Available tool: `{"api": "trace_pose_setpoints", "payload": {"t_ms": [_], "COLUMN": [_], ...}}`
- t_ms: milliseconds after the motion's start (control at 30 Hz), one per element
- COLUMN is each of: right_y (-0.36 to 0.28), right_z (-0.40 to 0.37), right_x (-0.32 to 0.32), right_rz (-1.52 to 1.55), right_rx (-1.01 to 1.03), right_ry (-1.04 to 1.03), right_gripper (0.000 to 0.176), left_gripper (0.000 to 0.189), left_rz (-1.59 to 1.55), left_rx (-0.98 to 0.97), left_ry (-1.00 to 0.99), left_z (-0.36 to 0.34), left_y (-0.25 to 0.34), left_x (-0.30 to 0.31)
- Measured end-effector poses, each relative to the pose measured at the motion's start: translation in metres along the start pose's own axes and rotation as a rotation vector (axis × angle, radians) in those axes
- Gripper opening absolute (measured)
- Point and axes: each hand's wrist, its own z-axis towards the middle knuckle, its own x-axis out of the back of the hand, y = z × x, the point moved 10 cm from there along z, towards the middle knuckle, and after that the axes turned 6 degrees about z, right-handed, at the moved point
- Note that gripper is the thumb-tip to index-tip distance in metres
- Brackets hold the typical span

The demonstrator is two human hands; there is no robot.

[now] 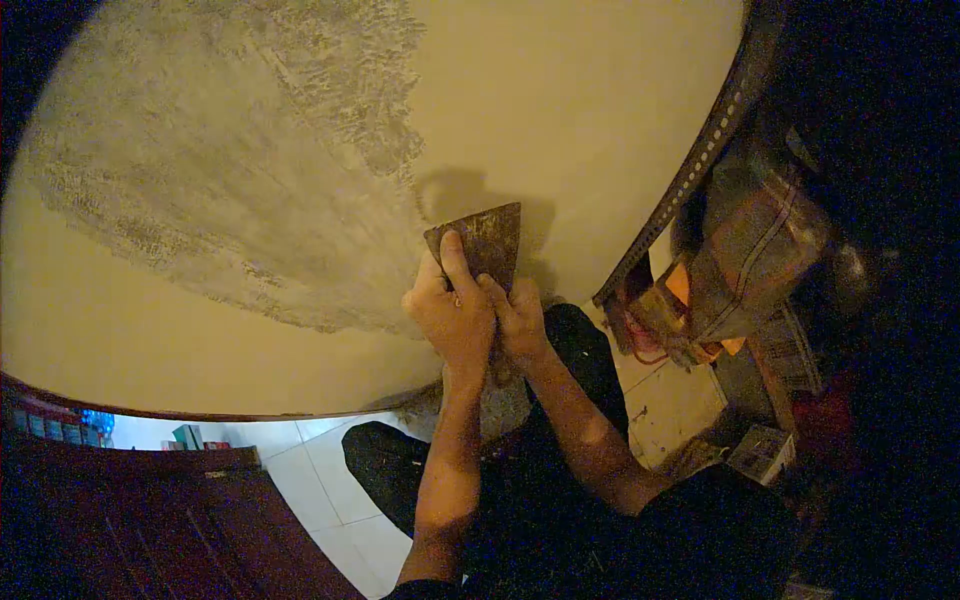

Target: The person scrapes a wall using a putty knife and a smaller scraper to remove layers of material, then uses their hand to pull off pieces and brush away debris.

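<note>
A worn scraper (488,240) with a wide flat blade is held up against the wall (560,110), its broad edge pointing up and away from me. My left hand (455,315) is closed on it, with the thumb lying along the blade. Pressed close beside it, my right hand (522,322) is wrapped round the lower part of the same tool. The handle is mostly hidden by my fingers. Left of the blade spreads a rough, scraped grey patch (250,170), bordered by smooth cream paint. The blade sits near this patch's right edge.
My knees in dark trousers (582,350) are bent below the wall. A dark wooden door (190,520) stands at lower left, beside white floor tiles (330,480). On the right are a hanging bag (765,250), a perforated dark strip (690,170) and a white box (762,455).
</note>
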Motion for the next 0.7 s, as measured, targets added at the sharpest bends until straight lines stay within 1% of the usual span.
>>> {"api": "trace_pose_setpoints", "payload": {"t_ms": [33,100,200,300,333,400,433,533,600,633,667,700], "right_y": [0.004,0.032,0.034,0.014,0.019,0.020,0.020,0.018,0.010,0.006,0.005,-0.002], "right_z": [0.000,-0.004,-0.006,-0.006,-0.006,-0.004,-0.004,-0.003,0.002,0.007,0.013,0.016], "right_x": [0.004,0.001,-0.001,-0.004,-0.004,-0.002,-0.001,-0.006,-0.010,-0.014,-0.014,-0.013], "right_rz": [-0.001,-0.088,-0.062,-0.057,-0.057,-0.032,-0.032,-0.053,-0.012,-0.009,-0.071,-0.136], "right_rx": [0.000,-0.200,-0.264,-0.236,-0.234,-0.137,-0.138,-0.160,-0.102,-0.097,-0.123,-0.152], "right_ry": [0.002,-0.137,-0.176,-0.164,-0.166,-0.113,-0.112,-0.164,-0.140,-0.143,-0.117,-0.090], "right_gripper": [0.038,0.036,0.035,0.033,0.033,0.033,0.033,0.033,0.034,0.034,0.035,0.035], "left_gripper": [0.040,0.040,0.039,0.040,0.040,0.040,0.040,0.041,0.040,0.039,0.039,0.038], "left_rz": [-0.004,0.016,0.012,-0.002,0.003,0.009,0.018,0.049,0.033,0.017,0.017,0.079], "left_rx": [0.004,0.013,0.016,0.022,0.036,0.006,-0.023,-0.029,-0.032,-0.032,-0.032,-0.152], "left_ry": [-0.013,-0.019,-0.012,0.000,-0.009,-0.005,-0.002,0.022,0.014,0.003,0.003,0.083], "left_z": [0.000,0.001,0.000,0.001,0.001,0.002,0.002,0.002,0.004,0.005,0.007,0.008], "left_y": [-0.001,-0.005,-0.004,-0.007,-0.009,-0.005,-0.001,0.002,0.004,0.005,0.008,0.025], "left_x": [-0.001,-0.002,-0.003,-0.002,-0.003,-0.002,-0.001,0.002,0.003,0.002,0.002,0.009]}}
